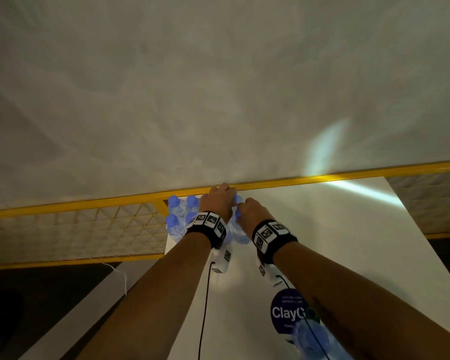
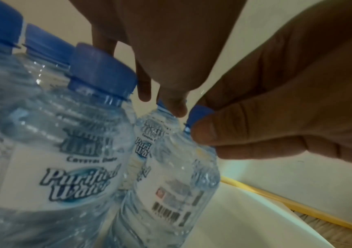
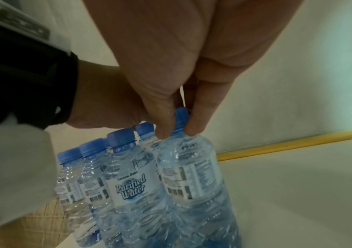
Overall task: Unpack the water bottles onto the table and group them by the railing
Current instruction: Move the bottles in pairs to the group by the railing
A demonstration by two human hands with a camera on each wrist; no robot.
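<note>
Several clear water bottles (image 1: pixel 176 207) with blue caps stand clustered at the far left corner of the white table (image 1: pixel 322 229), against the yellow railing (image 1: pixel 296 181). My left hand (image 1: pixel 218 201) reaches over the cluster; in the left wrist view its fingertips (image 2: pixel 145 94) flank the cap of a rear bottle (image 2: pixel 149 130). My right hand (image 3: pixel 179 130) pinches the blue cap of an upright bottle (image 3: pixel 192 176) at the cluster's right side, thumb and a finger on either side. That bottle (image 2: pixel 171 201) shows its barcode label. Whether it touches the table is hidden.
A plastic-wrapped pack of bottles (image 1: pixel 312 339) lies at the near right under my right forearm, beside a round dark-blue ClayGo sticker (image 1: pixel 286 313). Yellow mesh panelling (image 1: pixel 89 224) and dark floor lie left of the table. Black cables hang from both wristbands.
</note>
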